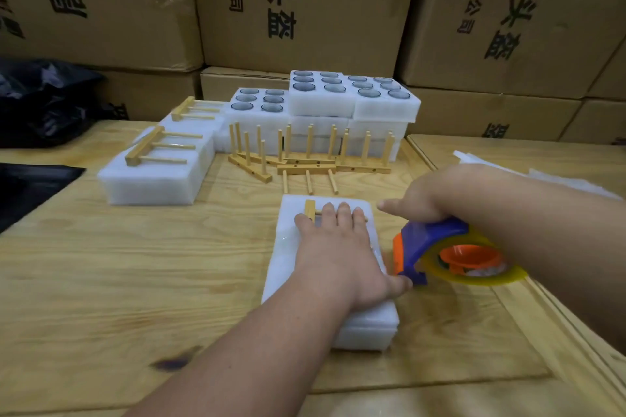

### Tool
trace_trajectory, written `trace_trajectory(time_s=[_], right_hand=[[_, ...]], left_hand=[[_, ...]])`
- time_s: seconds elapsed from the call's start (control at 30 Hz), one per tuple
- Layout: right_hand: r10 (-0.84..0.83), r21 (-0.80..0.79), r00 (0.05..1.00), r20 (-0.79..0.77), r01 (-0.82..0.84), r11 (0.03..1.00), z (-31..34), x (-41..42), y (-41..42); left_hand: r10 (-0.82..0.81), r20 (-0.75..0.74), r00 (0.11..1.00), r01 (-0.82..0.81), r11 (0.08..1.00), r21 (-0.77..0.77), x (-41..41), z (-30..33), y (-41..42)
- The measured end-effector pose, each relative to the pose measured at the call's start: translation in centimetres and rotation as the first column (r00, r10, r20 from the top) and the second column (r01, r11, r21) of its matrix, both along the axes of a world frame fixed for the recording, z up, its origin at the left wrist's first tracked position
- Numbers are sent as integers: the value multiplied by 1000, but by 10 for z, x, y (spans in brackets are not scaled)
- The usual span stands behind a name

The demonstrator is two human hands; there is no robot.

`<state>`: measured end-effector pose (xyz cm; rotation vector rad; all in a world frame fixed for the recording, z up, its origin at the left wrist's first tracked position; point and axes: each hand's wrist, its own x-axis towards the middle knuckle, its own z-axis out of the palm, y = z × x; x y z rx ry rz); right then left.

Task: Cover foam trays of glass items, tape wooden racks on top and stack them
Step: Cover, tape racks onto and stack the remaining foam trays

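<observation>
White foam block [305,267] lies on the wooden table [101,264], near its front edge, with a small wooden rack [310,210] on top at its far end. Left hand [333,247] presses flat on the block, fingers straight and spread over the rack's pegs, thumb reaching down the block's right edge. Right hand [420,203] grasps a blue and orange tape gun [437,254] just beside the block's right side; its index finger sticks out straight while the others curl round the handle. The gun's orange front edge sits close to the left thumb, though whether they touch I cannot tell.

Further back, loose racks [305,159] stand and lie in a heap mid-table. Left of them are two covered blocks [155,176], each with a rack lying on top. Behind the heap, open trays [352,101] are stacked in steps, glass rims showing in their round holes. Cardboard boxes [305,3] with black print wall off the back. Black plastic bag [40,98] sits at the far left. White sheets [542,176] lie past the right forearm
</observation>
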<state>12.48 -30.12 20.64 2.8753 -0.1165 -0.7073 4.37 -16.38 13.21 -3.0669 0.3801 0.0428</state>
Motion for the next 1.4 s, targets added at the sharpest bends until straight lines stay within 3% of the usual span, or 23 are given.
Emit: trace_trajectory(time_s=[0.07,0.1,0.17,0.3,0.4,0.53,0.63,0.7,0.73,0.83,0.93,1.0,1.03,1.13,1.3,1.4], right_hand=[[76,-196,991,112,-53,979,5,-18,-33],[71,-218,985,155,-36,975,5,-29,-53],[-5,-121,940,342,50,991,-3,-51,-86],[-111,36,679,726,124,992,-52,-109,-123],[-198,162,607,770,115,980,-92,-152,-130],[-132,115,515,847,66,991,-113,-166,-125],[-241,254,262,934,-15,967,-107,-165,-113],[-370,404,171,913,-261,877,-97,-167,-92],[-445,495,217,869,-381,781,-91,-167,-77],[-480,745,570,667,-515,424,-88,-160,-35],[-428,942,841,332,-322,99,-96,-144,-8],[-417,977,900,126,-187,-107,-102,-134,0],[-423,975,903,70,-153,-164,-104,-131,2],[-441,978,896,43,-129,-166,-103,-127,5],[-458,984,876,152,-179,-16,-109,-125,6],[-520,984,840,152,-179,-1,-112,-119,7]], left_hand=[[-1,21,1000,1,1000,-7,2,-3,0],[0,29,1000,0,1000,-9,3,-5,-1],[4,27,1000,-4,1000,-3,3,-6,-1],[2,5,1000,-2,1000,10,4,-5,-1],[2,-5,1000,-2,1000,18,5,-6,-1],[4,-5,1000,-4,1000,24,6,-6,-1],[-1,-10,1000,1,1000,23,6,-7,0],[1,-14,1000,-1,1000,21,6,-7,0],[2,-17,1000,-2,1000,21,6,-6,0],[1,-21,1000,0,1000,17,6,-6,0],[5,-24,1000,-5,1000,2,6,-6,0],[7,-8,1000,-7,1000,-6,6,-7,0],[8,3,1000,-8,1000,-8,6,-7,0],[11,3,1000,-11,1000,-5,6,-7,-2],[9,-23,1000,-9,1000,4,5,-4,-2],[9,-23,1000,-9,1000,4,4,-3,-2]])
